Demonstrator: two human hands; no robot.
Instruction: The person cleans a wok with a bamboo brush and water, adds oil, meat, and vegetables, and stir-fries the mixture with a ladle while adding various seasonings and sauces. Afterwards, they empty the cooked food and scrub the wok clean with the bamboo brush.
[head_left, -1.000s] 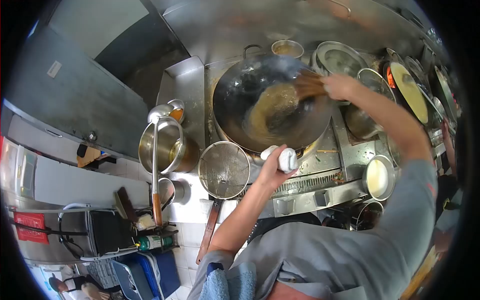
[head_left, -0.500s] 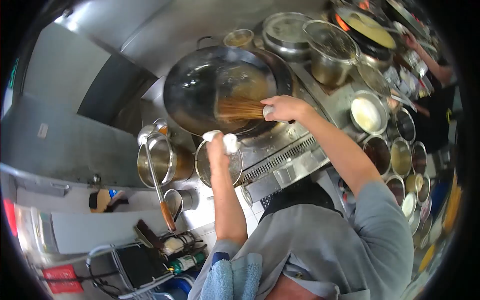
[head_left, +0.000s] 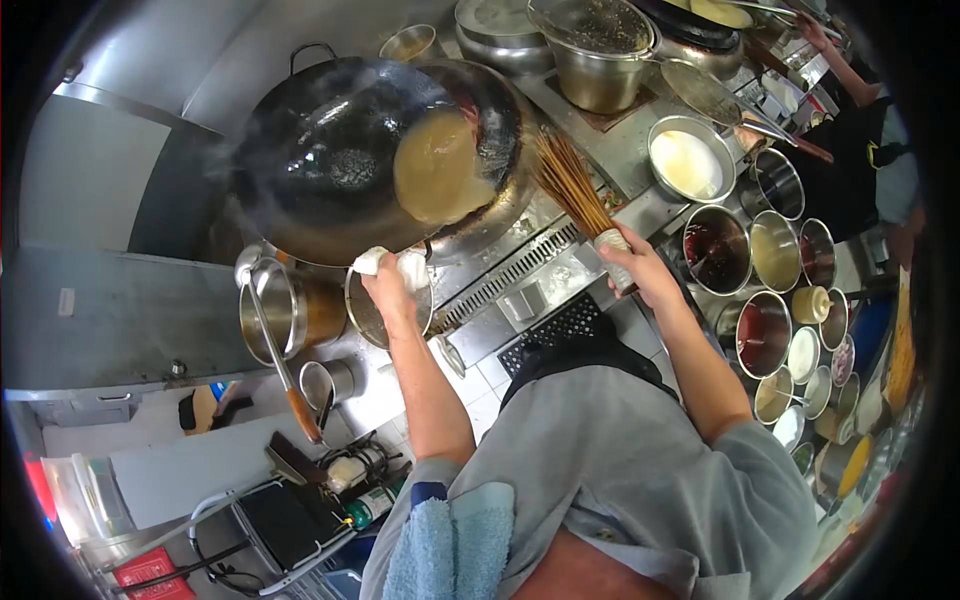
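Note:
My left hand [head_left: 392, 292] is closed on a folded white cloth [head_left: 411, 268] at the near rim of a large black wok [head_left: 300, 190]. What the cloth covers at that rim is hidden. The wok tilts to the right, and murky brown liquid [head_left: 440, 165] gathers on that side and reaches the rim. Steam drifts off its left edge. In my right hand [head_left: 645, 268] is a bamboo wok brush [head_left: 578, 185], gripped by its wrapped handle. Its bristles point up and away from me, apart from the wok, to the right of it.
Left of my left hand stands a metal pot [head_left: 270, 315] with a ladle [head_left: 280, 365] across it. A strainer [head_left: 700, 95], a bowl of white contents [head_left: 688, 160] and several sauce containers [head_left: 715, 245] line the right. Another person's arm [head_left: 845, 65] shows at the far right.
The brush has come out of the wok and swung right, toward me. The wok has tilted right, and the liquid has pooled at its right side. My view has shifted right.

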